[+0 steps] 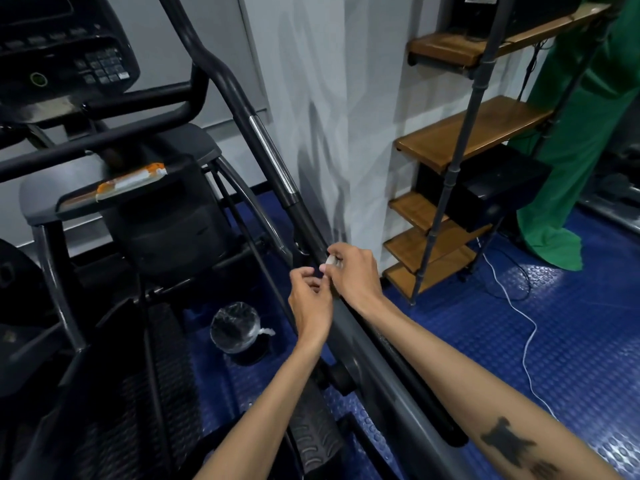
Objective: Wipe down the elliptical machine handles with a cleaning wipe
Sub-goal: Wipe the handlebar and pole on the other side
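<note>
The elliptical's right handle [273, 157] is a long dark bar with a chrome section, running from top left down to the lower right. My right hand [353, 275] holds a small scrunched white wipe [330, 260] in its fingertips, right beside the lower part of the bar. My left hand [310, 296] is close against it with fingers curled, its fingertips at the wipe's lower edge. Whether the left fingers actually pinch the wipe is hidden.
The console [65, 53] sits top left above a tray with an orange-and-white wipe pack [131, 181]. A lined waste bin [235, 329] stands on the blue studded floor below my hands. Wooden shelves [471, 140] and a white cable [519, 313] are to the right.
</note>
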